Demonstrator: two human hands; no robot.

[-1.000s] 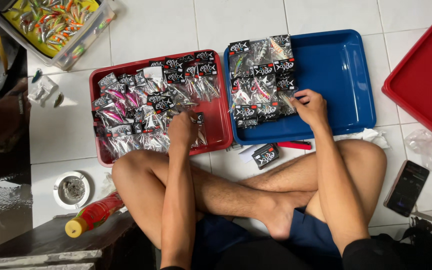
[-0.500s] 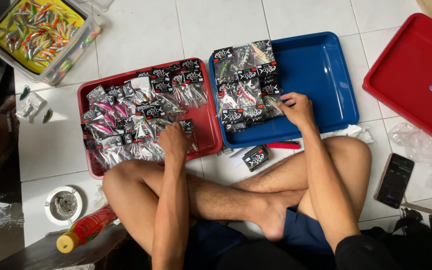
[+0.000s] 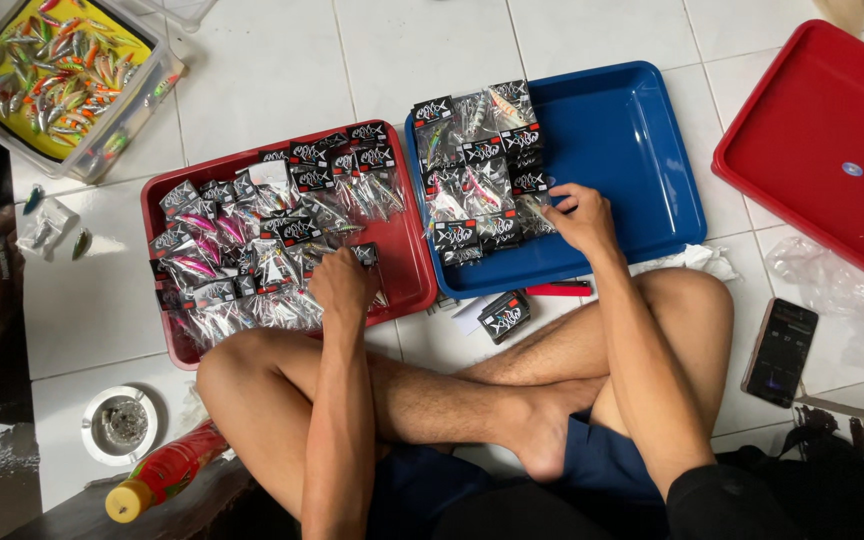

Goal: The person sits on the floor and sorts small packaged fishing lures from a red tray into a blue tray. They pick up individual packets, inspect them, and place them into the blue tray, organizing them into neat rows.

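Obs. 1: Left hand (image 3: 342,283) is resting knuckles-up on the packets in the red tray (image 3: 407,290), near that tray's front rim; fingers are curling down onto a clear lure packet (image 3: 277,268), but I cannot tell whether they are closing on it.

Obs. 2: Right hand (image 3: 580,217) is reaching into the blue tray (image 3: 642,150), fingertips pinching the edge of a packet in the packet stack (image 3: 477,185) along the tray's left side.

Obs. 1: Noting room: the blue tray's right half is lying bare, smooth glossy plastic with rounded corners. The red tray is filling almost wall to wall with crinkly cellophane packets, black card headers on top.

Obs. 2: Both trays are sitting edge to edge on white tile. One loose packet (image 3: 504,316) is lying on the floor just in front of the blue tray, beside the person's shin.

Obs. 1: Second red tray (image 3: 832,150) is sitting well apart at right; a dark phone (image 3: 780,350) is lying near the right knee. A clear bin of coloured lures (image 3: 52,80) is sitting at upper left.
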